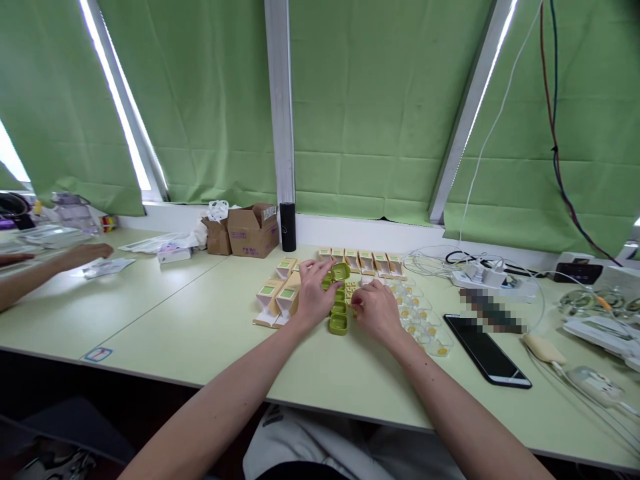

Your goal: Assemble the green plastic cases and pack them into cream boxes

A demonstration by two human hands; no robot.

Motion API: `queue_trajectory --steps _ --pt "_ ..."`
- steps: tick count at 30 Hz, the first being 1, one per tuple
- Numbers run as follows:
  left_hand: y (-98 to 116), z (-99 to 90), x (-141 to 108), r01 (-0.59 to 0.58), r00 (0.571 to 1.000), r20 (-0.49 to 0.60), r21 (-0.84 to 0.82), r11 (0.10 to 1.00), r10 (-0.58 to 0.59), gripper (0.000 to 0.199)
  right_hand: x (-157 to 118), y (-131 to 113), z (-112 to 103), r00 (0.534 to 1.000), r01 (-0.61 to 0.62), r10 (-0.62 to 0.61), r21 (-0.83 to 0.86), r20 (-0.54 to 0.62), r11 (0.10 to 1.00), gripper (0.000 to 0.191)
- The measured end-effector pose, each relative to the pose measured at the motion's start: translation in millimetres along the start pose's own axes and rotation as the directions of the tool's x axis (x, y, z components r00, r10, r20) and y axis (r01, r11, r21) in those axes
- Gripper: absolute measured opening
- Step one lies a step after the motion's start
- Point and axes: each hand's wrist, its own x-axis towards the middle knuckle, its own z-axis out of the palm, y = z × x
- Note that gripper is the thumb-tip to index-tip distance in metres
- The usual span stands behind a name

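My left hand (316, 293) is closed, fingers and thumb gripping a small olive-green square box (341, 271) that is tilted toward me. Below it, more green boxes (339, 324) stand in a column on the table. My right hand (376, 308) is bent into a pinch just right of that column; whatever is between its fingertips is too small to make out. Small yellow pieces (351, 288) lie in rows between my hands. Clear plastic pieces with yellow centres (423, 315) spread out beside my right hand. Folded cardboard boxes with green windows (268, 291) stand left of my left hand.
A row of similar cardboard boxes (367, 259) stands behind my hands. Rightward lie a black phone (487, 350), a power strip (500, 283) and tangled cables. Brown cartons (254, 233) and a black cylinder (288, 227) stand at the back. Another person's hand (87, 255) is at far left.
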Motion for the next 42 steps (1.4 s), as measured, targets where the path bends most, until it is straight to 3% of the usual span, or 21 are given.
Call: queue_trajectory --steps 6,14,22,29,33,38,42 --pt "2.5 -0.3 -0.2 0.025 1.000 0.007 -0.002 1.000 -0.025 0.045 2.5 -11.1 -10.4 0.956 -0.071 0.094 -0.094 0.279 0.993 0.012" --pt "5.0 -1.5 -0.2 0.016 1.000 0.012 -0.005 1.000 -0.016 0.045 3.7 -15.6 -6.3 0.930 -0.039 0.094 -0.159 0.354 0.986 0.012" --pt "6.9 -2.3 0.0 0.026 1.000 0.016 -0.015 1.000 -0.026 0.043 3.7 -14.0 -4.1 0.957 -0.036 0.078 -0.150 0.280 0.988 0.007" --pt "4.6 -1.0 -0.6 0.071 0.997 0.027 -0.067 0.995 -0.069 0.045 8.0 1.4 -14.6 0.991 -0.134 0.134 -0.058 -0.005 0.989 0.013" --pt "2.5 -1.0 -0.3 0.165 0.986 0.020 -0.156 0.974 -0.164 0.051 7.3 4.2 -15.0 0.990 -0.121 0.120 -0.011 -0.073 0.993 0.014" --pt "2.3 -0.9 2.4 0.295 0.955 0.086 -0.351 0.889 -0.283 0.044 5.2 -1.3 -13.6 0.989 -0.123 0.124 0.026 -0.081 0.992 0.015" --pt "1.3 2.1 4.4 0.423 0.903 0.184 -0.535 0.731 -0.388 0.047 4.1 -5.4 -13.2 0.990 -0.125 0.127 0.040 -0.053 0.991 0.014"
